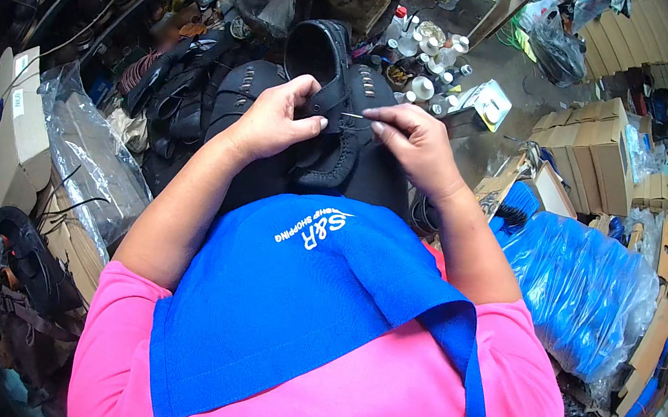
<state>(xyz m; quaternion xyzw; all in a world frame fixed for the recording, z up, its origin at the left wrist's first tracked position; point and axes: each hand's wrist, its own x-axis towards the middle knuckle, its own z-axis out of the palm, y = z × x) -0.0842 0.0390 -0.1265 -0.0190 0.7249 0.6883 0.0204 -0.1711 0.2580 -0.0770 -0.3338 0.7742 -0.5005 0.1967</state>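
Observation:
A black shoe [315, 48] rests on my lap, its opening toward the far side and its stitched toe toward me. My left hand [275, 119] pinches the edge of the shoe's upper between thumb and fingers. From the right, my right hand [421, 146] holds a thin metal needle [352, 115] in its fingertips, lying crosswise over the shoe. Whether the needle's tip goes into the upper, I cannot tell. Dark trousers with pale lacing-like marks [366, 85] show on either side of the shoe. A blue apron [289, 287] covers my front.
Several bottles and white jars [422, 89] stand beyond my right hand. Cardboard boxes [585, 150] and blue items in clear plastic [576, 281] are on the right. To the left lie black shoe pieces [175, 97], a clear plastic bag [91, 144] and a beige box [22, 135].

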